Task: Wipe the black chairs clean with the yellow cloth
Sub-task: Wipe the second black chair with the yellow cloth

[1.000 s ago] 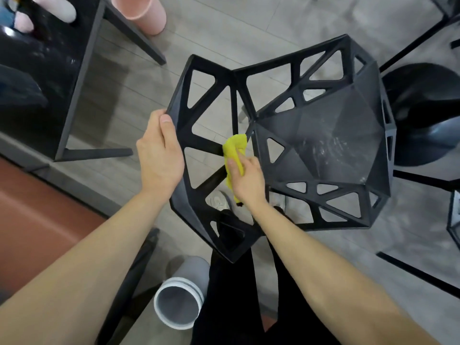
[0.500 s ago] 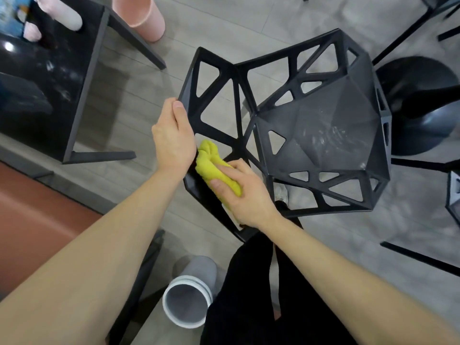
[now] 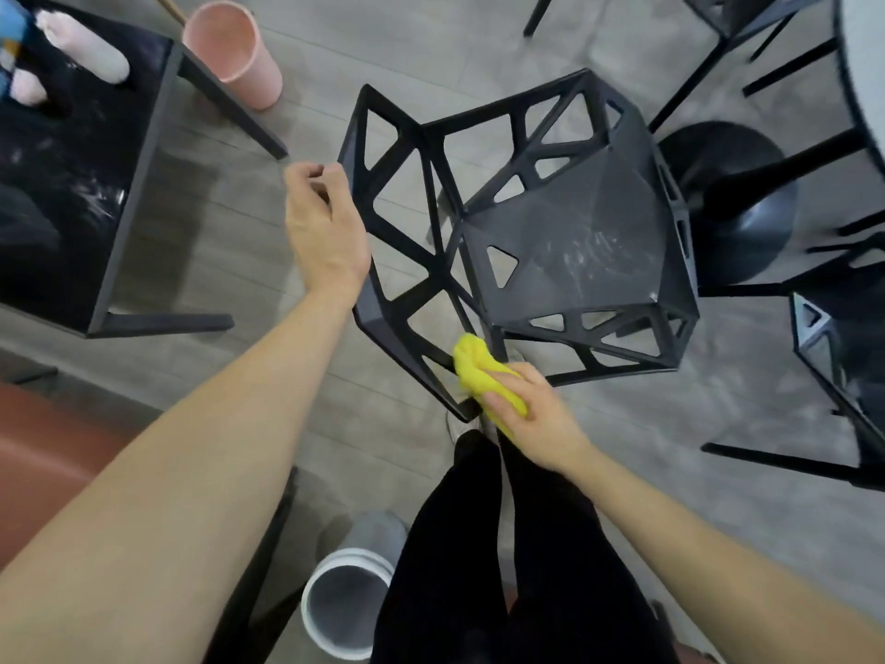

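A black chair with an open triangular lattice stands in front of me, its backrest frame nearest to me. My right hand grips the bunched yellow cloth and presses it on the lowest corner of the backrest frame. My left hand lies against the backrest's left edge, its fingers loosely curled to the left of the frame and not wrapped round it. The seat shows pale smears. A second black lattice chair is cut off at the right edge.
A black table with pink items stands at left, a pink bin behind it. A grey-white bin is by my legs. A round black table base and thin black legs fill the right.
My right hand slid the cloth down the backrest frame to its lowest corner. My left hand loosened from its grip on the left edge.
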